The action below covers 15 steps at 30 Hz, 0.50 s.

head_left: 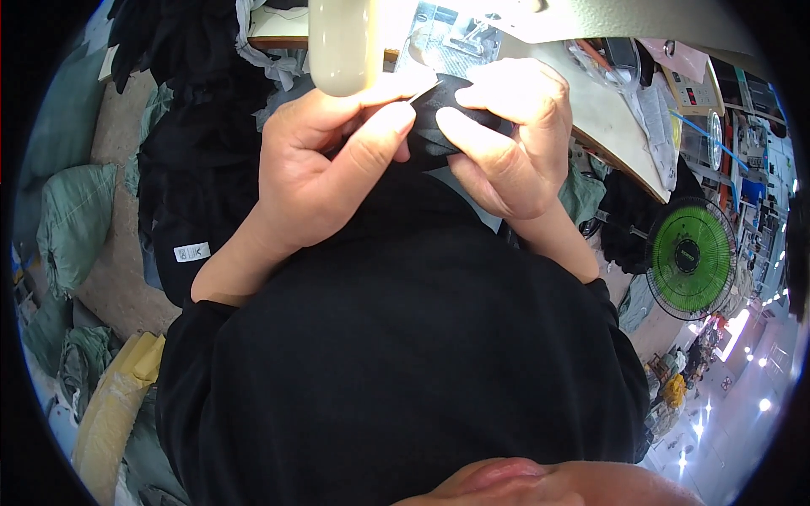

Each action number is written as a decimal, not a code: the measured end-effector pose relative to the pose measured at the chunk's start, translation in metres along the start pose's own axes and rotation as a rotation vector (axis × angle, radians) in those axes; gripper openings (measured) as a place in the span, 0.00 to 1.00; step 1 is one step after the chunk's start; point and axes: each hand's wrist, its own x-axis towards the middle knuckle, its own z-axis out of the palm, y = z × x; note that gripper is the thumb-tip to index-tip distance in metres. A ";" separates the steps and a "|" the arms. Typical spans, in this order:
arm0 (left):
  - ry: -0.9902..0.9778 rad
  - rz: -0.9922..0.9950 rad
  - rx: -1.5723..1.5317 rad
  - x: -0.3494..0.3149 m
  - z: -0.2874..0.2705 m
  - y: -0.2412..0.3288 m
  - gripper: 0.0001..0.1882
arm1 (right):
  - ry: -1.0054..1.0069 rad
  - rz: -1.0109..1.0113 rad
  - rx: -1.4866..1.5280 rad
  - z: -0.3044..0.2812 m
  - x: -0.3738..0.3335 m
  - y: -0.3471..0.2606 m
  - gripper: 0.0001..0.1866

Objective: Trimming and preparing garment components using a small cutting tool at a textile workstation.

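My left hand (pixel 325 160) is closed, thumb and forefinger pinching a thin, shiny needle-like piece (pixel 424 91) that points up and to the right. Just right of it, my right hand (pixel 519 139) is raised with fingers bent and the thumb and finger tips apart. I make out nothing between them, though a fine thread would be too small to see. Behind and below the fingertips lies dark cloth (pixel 432 126). Both hands are close in front of a sewing machine, whose cream housing (pixel 342 42) and lit metal plate (pixel 456 38) show beyond them.
The pale worktable (pixel 624 139) stretches right, bearing plastic-wrapped items and a control box (pixel 693 91). A green-bladed fan (pixel 690 257) stands at the right. Black garments (pixel 190 160) hang at my left, beside a green sack (pixel 76 223) and a yellow wrapped bundle (pixel 114 405).
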 end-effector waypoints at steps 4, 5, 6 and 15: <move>0.003 0.238 0.373 0.003 0.005 0.003 0.15 | 0.095 -0.034 -0.052 0.010 0.005 0.001 0.13; -0.008 0.373 0.475 0.006 0.006 0.002 0.16 | 0.101 -0.041 -0.049 0.010 0.005 0.001 0.13; 0.004 0.414 0.450 0.007 0.007 -0.004 0.17 | 0.107 -0.048 -0.048 0.010 0.004 0.002 0.13; -0.011 0.507 0.543 0.010 0.003 -0.011 0.17 | 0.134 -0.022 -0.032 0.012 0.006 0.000 0.12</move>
